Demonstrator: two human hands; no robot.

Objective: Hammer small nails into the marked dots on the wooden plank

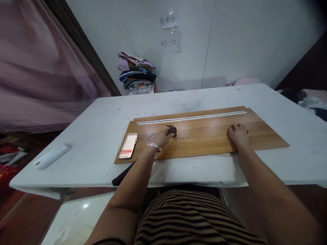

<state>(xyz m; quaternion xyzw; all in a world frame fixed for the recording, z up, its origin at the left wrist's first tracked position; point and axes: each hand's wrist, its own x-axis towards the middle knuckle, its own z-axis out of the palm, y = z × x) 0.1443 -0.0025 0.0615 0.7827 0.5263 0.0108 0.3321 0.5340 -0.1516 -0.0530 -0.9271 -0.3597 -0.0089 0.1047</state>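
Observation:
My left hand (162, 137), with a bracelet at the wrist, is closed on a claw hammer close to its dark head (172, 130). The hammer's black handle (124, 173) runs back beneath my forearm, past the board's front edge. A wooden board (212, 144) lies flat under both hands. Just left of my left hand is a small heap of nails (151, 135). From the hammer head a row of small dark dots (190, 137) stretches to the right. My right hand (239, 135) rests on the board's right part, fingers slightly bent and apart, holding nothing visible.
Two white marked strips (191, 117) lie along the board's far side. A phone (129, 146) is on its left end. The white table (87, 136) carries a white plastic piece (52, 156) at left. Folded clothes (138, 72) are stacked by the wall.

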